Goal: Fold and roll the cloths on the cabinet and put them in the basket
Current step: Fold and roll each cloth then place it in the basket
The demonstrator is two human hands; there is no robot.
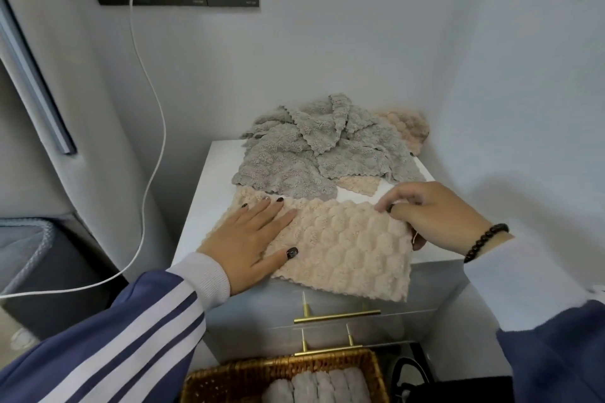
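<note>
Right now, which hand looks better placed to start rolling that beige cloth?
Probably the right hand: it already pinches the beige cloth at its right edge, while the left hand lies flat on it, holding it down.

**Figure: Clothing and adornments of the person's arms**

Nearest the wicker basket (pixel 284 376), the left sleeve (pixel 108 337) is navy with three white stripes and a pale ribbed cuff. The left hand (pixel 248 239) bears dark-polished nails. Across the basket, the right sleeve (pixel 553 330) matches; the right hand (pixel 438 216) wears a dark beaded bracelet (pixel 486 240).

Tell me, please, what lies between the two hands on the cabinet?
In the head view, only the beige cloth spans the stretch: the left hand presses it flat and the right hand pinches its right edge.
</note>
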